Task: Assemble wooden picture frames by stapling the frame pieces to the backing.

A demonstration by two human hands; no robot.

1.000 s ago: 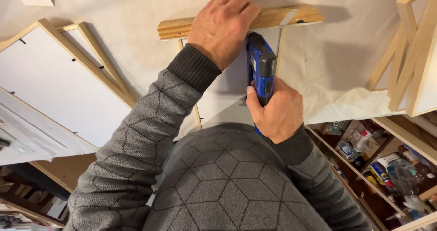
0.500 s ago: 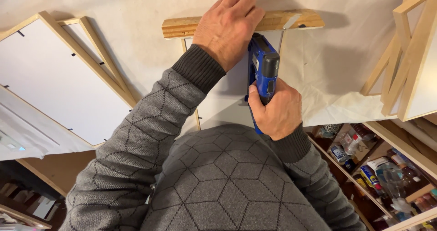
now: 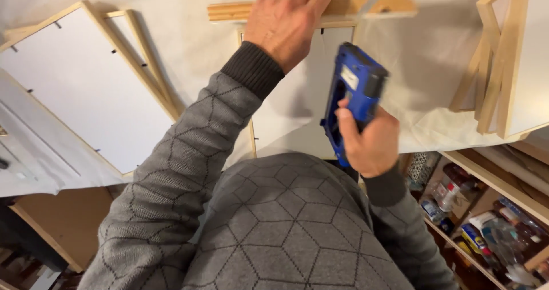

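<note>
Well, left hand (image 3: 289,17) lies flat on the wooden bar (image 3: 311,9); right hand (image 3: 369,144) grips the blue stapler (image 3: 353,93); best kept square to the wood.

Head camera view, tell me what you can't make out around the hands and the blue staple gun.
- Left hand: fingertips cut off by the top edge of the head view.
- Blue staple gun: motion-blurred, lower part hidden by the right hand.
- Wooden frame: middle hidden by the left hand.
- Shelf items: blurred, too small.
</note>
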